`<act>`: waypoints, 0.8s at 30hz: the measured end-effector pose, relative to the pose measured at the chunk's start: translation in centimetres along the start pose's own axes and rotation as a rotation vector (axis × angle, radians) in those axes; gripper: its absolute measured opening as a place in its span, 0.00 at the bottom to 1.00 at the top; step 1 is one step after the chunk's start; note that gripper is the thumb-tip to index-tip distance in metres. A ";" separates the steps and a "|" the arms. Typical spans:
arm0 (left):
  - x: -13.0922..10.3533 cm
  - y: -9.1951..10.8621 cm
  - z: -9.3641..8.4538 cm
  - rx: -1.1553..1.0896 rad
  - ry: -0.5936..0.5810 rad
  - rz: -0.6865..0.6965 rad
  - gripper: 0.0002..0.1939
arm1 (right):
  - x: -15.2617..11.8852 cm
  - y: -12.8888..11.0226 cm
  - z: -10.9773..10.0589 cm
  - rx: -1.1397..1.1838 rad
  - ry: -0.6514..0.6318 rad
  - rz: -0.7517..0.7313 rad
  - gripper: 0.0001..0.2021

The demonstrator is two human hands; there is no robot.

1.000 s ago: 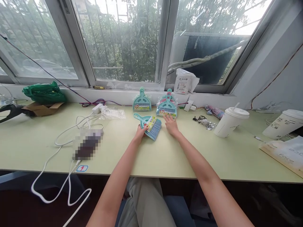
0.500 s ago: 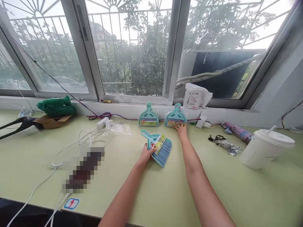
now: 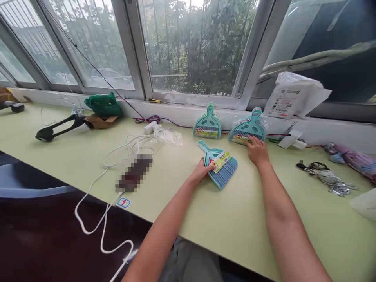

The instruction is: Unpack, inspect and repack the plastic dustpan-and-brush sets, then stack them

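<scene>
Keys [image 3: 330, 178] and a green bag [image 3: 103, 105] flank the held dustpan set [image 3: 225, 170].

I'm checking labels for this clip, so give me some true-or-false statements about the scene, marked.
1. The left hand holds a brush set. True.
2. The right hand is on the keys. False: the right hand is at the rear right set.
3. A screwdriver lies on the sill. True.
4. The green bag is right of the keys. False: the green bag is left of the keys.
</scene>
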State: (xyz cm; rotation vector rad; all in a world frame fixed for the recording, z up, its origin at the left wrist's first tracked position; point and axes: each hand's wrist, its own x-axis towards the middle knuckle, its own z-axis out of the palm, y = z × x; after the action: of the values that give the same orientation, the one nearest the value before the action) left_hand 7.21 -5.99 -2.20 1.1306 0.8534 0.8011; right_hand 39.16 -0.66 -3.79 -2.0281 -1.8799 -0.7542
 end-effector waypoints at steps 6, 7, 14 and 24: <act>0.0 -0.2 -0.3 0.003 -0.029 0.033 0.28 | -2.7 -2.4 -1.8 0.352 0.252 0.299 0.19; -0.1 -0.2 -0.3 -0.001 -0.017 0.044 0.28 | -3.4 -3.4 -2.3 0.453 0.305 0.403 0.19; -0.7 0.1 0.4 -0.109 0.044 0.168 0.29 | -9.2 -12.5 -7.7 1.722 -0.021 0.846 0.21; -1.6 0.1 -0.2 -0.031 -0.169 0.264 0.41 | -11.2 -14.3 -9.3 1.960 -0.096 0.837 0.28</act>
State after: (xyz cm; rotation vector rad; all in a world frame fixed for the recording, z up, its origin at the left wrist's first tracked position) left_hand 6.24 -7.30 -1.91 1.2811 0.5556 0.9170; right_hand 23.19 -13.29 -4.30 -1.0303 -0.6432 1.0528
